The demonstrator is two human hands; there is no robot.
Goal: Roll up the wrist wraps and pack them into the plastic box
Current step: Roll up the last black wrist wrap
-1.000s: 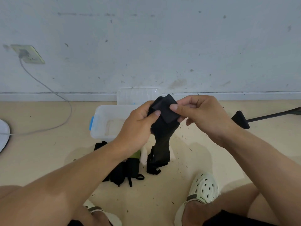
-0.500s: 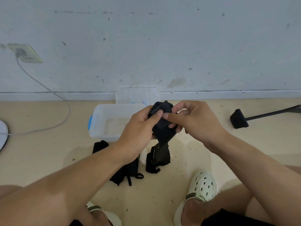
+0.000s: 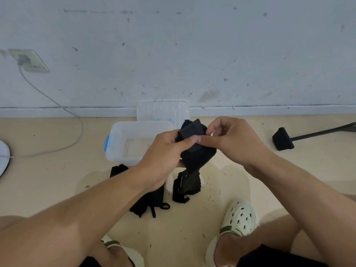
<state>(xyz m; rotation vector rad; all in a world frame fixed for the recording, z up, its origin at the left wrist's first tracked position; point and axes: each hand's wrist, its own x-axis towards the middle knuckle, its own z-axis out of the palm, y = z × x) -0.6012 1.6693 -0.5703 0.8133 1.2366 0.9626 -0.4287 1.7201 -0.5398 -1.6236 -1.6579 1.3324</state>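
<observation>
1. We hold one black wrist wrap [image 3: 194, 149] in the air over the floor, just in front of the plastic box [image 3: 123, 139]; its upper part is bunched into a thick roll and the loose tail hangs down to the floor beside our feet
2. Our left hand [image 3: 163, 153] grips the roll from the left, fingers curled round it and the thumb laid across its front
3. Our right hand [image 3: 229, 139] pinches the top of the roll from the right, thumb meeting the left thumb, the other fingers curled above
4. Against a second ago, the roll is fatter, the hanging tail is shorter, and both hands sit lower in the view
5. The box, counted as one, is clear with a blue latch on its left end and stands open; we see nothing inside it
6. One clear lid [image 3: 163, 112] leans against the wall [image 3: 192, 54] behind the box
7. On the floor [image 3: 48, 185] lie more black wraps [image 3: 150, 201], partly hidden by our left arm, so we cannot give their number
8. Two pale clogs show, the right clog [image 3: 238, 218] in full and the left one only at its edge
9. One black-headed tool [image 3: 283, 139] lies to the right, well apart from the box
10. One wall socket [image 3: 28, 60] with one grey cable [image 3: 57, 105] sits on the left
</observation>
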